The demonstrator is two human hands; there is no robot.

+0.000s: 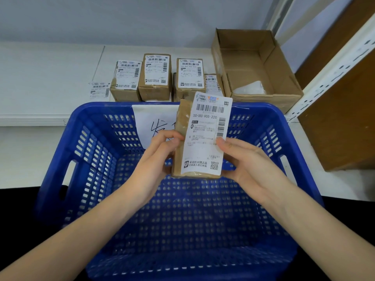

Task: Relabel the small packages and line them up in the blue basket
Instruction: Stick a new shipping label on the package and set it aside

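Observation:
Above the blue basket (97, 151) I hold a small brown package (181, 126) upright with both hands. A white shipping label (205, 136) lies on its front, its top edge sticking up past the box. My left hand (160, 157) grips the package's left side. My right hand (243, 159) holds the right side, thumb pressing on the label's right edge. Nothing lies inside the basket; a white paper sign (150, 122) with handwriting hangs on its far wall. Several labelled brown packages (155, 76) stand in a row behind the basket.
A loose label (99, 91) lies on the white table left of the package row. An open cardboard box (253, 65) holding white plastic sits at the back right. A white metal shelf upright (332, 72) and brown board stand on the right.

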